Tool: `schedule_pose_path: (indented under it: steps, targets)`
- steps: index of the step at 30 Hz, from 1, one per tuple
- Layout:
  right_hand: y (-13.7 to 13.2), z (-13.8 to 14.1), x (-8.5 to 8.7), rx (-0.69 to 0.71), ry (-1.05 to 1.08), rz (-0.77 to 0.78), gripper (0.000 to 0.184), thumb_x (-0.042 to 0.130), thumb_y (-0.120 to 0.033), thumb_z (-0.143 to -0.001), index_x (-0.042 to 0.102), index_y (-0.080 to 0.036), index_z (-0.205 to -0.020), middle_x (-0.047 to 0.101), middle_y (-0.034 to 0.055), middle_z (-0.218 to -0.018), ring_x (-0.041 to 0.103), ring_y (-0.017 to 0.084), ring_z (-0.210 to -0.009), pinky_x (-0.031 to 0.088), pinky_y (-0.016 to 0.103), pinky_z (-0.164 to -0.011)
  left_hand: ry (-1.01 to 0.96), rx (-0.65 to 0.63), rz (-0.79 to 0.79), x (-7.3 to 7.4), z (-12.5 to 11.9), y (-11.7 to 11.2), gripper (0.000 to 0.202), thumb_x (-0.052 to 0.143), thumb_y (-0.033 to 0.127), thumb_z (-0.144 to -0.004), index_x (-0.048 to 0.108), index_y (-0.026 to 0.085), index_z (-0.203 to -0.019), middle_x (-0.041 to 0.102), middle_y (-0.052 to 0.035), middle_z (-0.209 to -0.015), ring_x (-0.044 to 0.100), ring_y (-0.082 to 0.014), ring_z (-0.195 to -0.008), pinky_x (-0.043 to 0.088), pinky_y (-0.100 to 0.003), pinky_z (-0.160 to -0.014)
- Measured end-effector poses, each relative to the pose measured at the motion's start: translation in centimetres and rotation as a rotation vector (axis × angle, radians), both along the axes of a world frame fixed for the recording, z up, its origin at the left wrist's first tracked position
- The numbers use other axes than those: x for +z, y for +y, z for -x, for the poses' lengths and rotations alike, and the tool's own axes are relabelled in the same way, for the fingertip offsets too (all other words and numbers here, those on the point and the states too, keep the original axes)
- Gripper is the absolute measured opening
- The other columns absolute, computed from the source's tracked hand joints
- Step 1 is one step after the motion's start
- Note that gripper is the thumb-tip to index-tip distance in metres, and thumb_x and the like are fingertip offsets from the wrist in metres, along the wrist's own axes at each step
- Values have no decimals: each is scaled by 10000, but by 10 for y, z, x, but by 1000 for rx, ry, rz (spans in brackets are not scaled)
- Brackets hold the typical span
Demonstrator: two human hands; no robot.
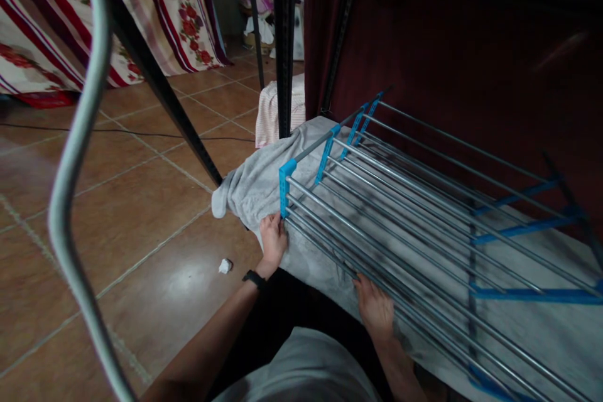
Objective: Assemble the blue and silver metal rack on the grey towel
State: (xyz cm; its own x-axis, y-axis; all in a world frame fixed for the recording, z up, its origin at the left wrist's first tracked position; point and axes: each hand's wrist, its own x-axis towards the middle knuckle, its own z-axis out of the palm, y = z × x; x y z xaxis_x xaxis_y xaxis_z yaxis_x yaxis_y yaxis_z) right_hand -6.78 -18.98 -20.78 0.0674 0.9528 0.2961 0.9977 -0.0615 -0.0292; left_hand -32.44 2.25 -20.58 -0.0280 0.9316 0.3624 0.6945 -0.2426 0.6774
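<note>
A metal drying rack (377, 185) with blue plastic end brackets lies over a grey blanket in front of me. My left hand (274, 240), a black band on its wrist, has its fingers closed at the lower end of the near blue corner bracket (284, 185). Farther right, my right hand (375, 309) curls its fingertips around the rack's nearest low rod; part of its grip is hidden. Beneath both hands the grey blanket (245, 185) hangs off the edge in folds.
Black metal posts (284, 44) rise beyond the blanket. A bent grey tube (61, 201) crosses the left side. On the tiled floor (155, 213) lie a crumpled white scrap (225, 266) and a dark cable (188, 135). Floral curtains (160, 6) hang behind.
</note>
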Motion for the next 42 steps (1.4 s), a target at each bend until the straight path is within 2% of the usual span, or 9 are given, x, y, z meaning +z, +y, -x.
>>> schedule_pose_path:
  steps: [6, 17, 22, 26, 29, 32, 36, 42]
  targets:
    - [-1, -3, -1, 2, 0, -3, 283, 414, -331, -1042, 668, -229, -1115, 770, 62, -970, 723, 210, -830, 498, 333, -743, 15, 25, -1, 1, -2, 0, 289, 498, 220, -898, 672, 152, -1119, 625, -122, -933, 544, -296, -934, 454, -448, -871]
    - [1, -4, 1, 20, -45, 30, 278, 412, -312, -1044, 672, -226, -1095, 765, 56, -912, 719, 209, -789, 499, 335, -698, 5, 60, -10, 0, -6, 0, 281, 467, 221, -909, 669, 156, -1093, 620, -119, -923, 541, -290, -935, 459, -446, -881]
    - [3, -4, -1, 0, 18, 64, 295, 406, -315, -1040, 677, -232, -1124, 765, 75, -929, 721, 221, -788, 511, 336, -700, 31, 58, -10, 3, -6, 1, 293, 457, 228, -908, 665, 143, -1097, 621, -130, -930, 541, -294, -936, 456, -446, -883]
    - [9, 5, 12, -67, 90, 211, 363, 341, -282, -1045, 685, -207, -1130, 766, 93, -925, 726, 231, -794, 523, 331, -699, 79, 51, 22, 5, -3, 2, 306, 437, 257, -907, 665, 135, -1070, 617, -138, -925, 534, -298, -926, 450, -451, -876]
    - [16, 13, 24, -80, 181, 334, 367, 338, -238, -1033, 684, -204, -1151, 767, 92, -976, 722, 216, -870, 529, 309, -757, 115, 22, 19, 6, 1, 4, 316, 423, 304, -907, 663, 134, -1025, 603, -130, -906, 529, -299, -925, 439, -461, -891]
    - [21, 15, 30, -150, 233, 348, 321, 403, -285, -1027, 675, -237, -1191, 762, 52, -1049, 706, 200, -955, 522, 298, -832, 130, -1, -18, 5, 3, 11, 319, 428, 354, -902, 652, 144, -989, 577, -107, -862, 522, -299, -942, 427, -467, -917]
    - [22, 14, 31, -189, 301, 344, 329, 413, -367, -1036, 693, -248, -1164, 763, 45, -1032, 701, 191, -907, 513, 296, -830, 155, -19, -25, 5, 2, 18, 295, 444, 387, -881, 624, 158, -926, 499, -69, -778, 515, -304, -947, 420, -477, -929]
    - [21, 11, 37, -145, 384, 291, 279, 467, -323, -1026, 714, -257, -1136, 757, 19, -1072, 673, 172, -990, 481, 283, -916, 206, -14, 36, 13, 2, 16, 236, 445, 391, -857, 543, 177, -833, 468, -65, -775, 520, -323, -978, 408, -524, -947]
